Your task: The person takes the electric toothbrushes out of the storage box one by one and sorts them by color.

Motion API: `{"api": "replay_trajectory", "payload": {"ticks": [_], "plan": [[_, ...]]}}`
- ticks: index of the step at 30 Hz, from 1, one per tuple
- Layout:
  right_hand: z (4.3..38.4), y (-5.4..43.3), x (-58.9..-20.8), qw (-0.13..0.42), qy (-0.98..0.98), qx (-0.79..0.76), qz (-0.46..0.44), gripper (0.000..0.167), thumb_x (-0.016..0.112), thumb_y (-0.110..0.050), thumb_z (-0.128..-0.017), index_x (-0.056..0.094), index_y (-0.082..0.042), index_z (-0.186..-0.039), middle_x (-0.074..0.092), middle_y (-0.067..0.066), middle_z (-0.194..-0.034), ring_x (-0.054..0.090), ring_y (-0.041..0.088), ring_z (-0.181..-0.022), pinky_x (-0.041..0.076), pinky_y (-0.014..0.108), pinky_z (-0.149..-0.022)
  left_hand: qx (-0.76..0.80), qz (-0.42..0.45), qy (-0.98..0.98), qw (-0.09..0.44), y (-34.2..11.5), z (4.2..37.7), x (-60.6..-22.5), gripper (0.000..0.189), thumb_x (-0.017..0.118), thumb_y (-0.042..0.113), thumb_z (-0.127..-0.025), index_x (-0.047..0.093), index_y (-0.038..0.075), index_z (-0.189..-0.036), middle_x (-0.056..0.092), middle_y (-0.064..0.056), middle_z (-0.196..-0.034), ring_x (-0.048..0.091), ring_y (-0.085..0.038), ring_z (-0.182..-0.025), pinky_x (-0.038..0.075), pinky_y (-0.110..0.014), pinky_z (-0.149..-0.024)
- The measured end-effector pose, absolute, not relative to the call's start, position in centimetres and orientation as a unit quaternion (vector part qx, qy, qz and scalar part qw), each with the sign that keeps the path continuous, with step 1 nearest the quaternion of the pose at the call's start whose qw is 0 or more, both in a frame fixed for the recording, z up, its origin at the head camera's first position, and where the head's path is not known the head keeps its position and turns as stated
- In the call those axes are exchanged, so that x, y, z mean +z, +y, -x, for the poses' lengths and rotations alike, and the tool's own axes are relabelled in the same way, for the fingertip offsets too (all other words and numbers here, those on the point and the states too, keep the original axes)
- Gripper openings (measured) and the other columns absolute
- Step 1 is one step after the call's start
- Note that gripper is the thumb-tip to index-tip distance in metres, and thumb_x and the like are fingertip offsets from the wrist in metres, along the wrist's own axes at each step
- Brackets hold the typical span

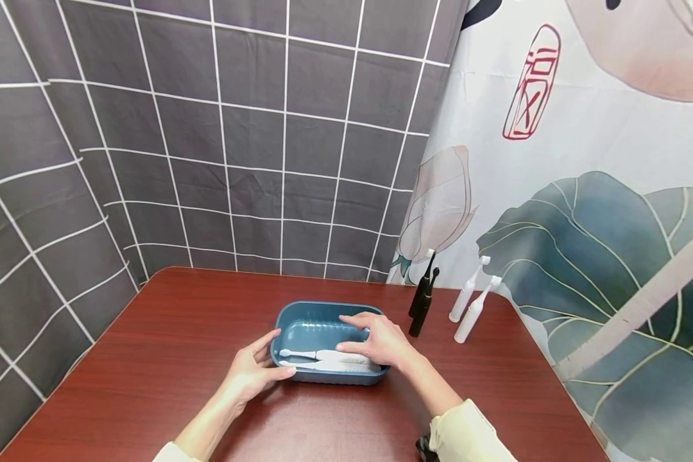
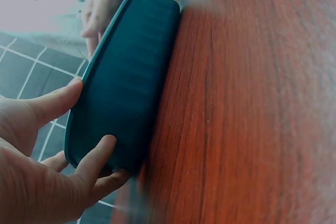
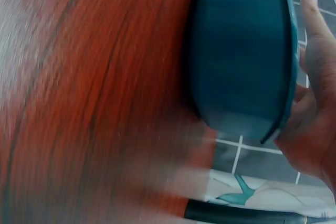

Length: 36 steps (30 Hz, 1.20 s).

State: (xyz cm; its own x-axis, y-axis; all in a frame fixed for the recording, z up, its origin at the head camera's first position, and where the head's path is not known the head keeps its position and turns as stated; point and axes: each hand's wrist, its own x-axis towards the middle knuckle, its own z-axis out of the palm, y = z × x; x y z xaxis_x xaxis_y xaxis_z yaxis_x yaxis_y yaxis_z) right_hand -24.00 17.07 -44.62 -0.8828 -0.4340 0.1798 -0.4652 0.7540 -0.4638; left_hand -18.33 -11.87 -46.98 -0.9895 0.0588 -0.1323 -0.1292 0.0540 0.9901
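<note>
A blue plastic basket (image 1: pixel 329 308) sits on the table, with two white electric toothbrushes (image 1: pixel 346 366) lying side by side along its near side, heads to the left. My left hand (image 1: pixel 249 371) grips the basket's left end. In the left wrist view its thumb (image 2: pixel 68 94) is at the rim, while other fingers press the outer wall. Over the right part of the basket is my right hand (image 1: pixel 381 340), thumb and index finger spread apart just above the toothbrushes. Nothing shows pinched between them. The right wrist view hides its fingertips partly behind the basket wall (image 3: pixel 241 51).
To the right of the basket, two black electric toothbrushes (image 1: pixel 420 308) stand upright on the reddish-brown table (image 1: pixel 208 321). Two white standing toothbrushes (image 1: pixel 468 314) are farther right, near the table edge. A grey tiled-pattern cloth (image 1: pixel 254 141) and a printed curtain (image 1: pixel 554 192) hang behind.
</note>
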Motion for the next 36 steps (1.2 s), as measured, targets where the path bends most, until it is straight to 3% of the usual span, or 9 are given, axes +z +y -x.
{"api": "replay_trajectory", "payload": {"ticks": [8, 20, 36], "plan": [[24.4, 15.4, -45.5, 0.031, -0.955, 0.185, -0.232, 0.071, 0.067, -0.075, -0.078, 0.065, -0.033, -0.136, 0.064, -0.002, -0.128, 0.061, 0.015, -0.112, 0.053, 0.041, -0.077, 0.686, 0.021, 0.724, 0.063, -11.8, 18.3, -47.0, 0.089, 0.090, -0.001, -0.070, 0.049, 0.005, -0.148, 0.047, -0.027, -0.146, 0.052, -0.045, -0.127, 0.055, -0.040, -0.087], [24.7, 14.0, -46.1, 0.003, -0.955, 0.162, -0.249, 0.054, 0.073, -0.063, -0.082, 0.072, -0.032, -0.126, 0.066, -0.005, -0.114, 0.061, 0.011, -0.098, 0.052, 0.033, -0.074, 0.696, 0.018, 0.715, 0.068, -11.8, 18.3, -47.1, 0.087, 0.089, -0.001, -0.071, 0.049, 0.006, -0.148, 0.047, -0.026, -0.146, 0.053, -0.045, -0.127, 0.056, -0.038, -0.085], [25.2, 13.2, -46.1, -0.021, -0.955, 0.112, -0.273, 0.052, 0.076, -0.056, -0.083, 0.071, -0.029, -0.128, 0.064, -0.005, -0.104, 0.058, 0.010, -0.088, 0.049, 0.028, -0.068, 0.695, 0.018, 0.716, 0.065, -11.8, 18.5, -47.2, 0.087, 0.089, -0.001, -0.071, 0.049, 0.006, -0.148, 0.048, -0.027, -0.145, 0.053, -0.045, -0.127, 0.056, -0.038, -0.084]]}}
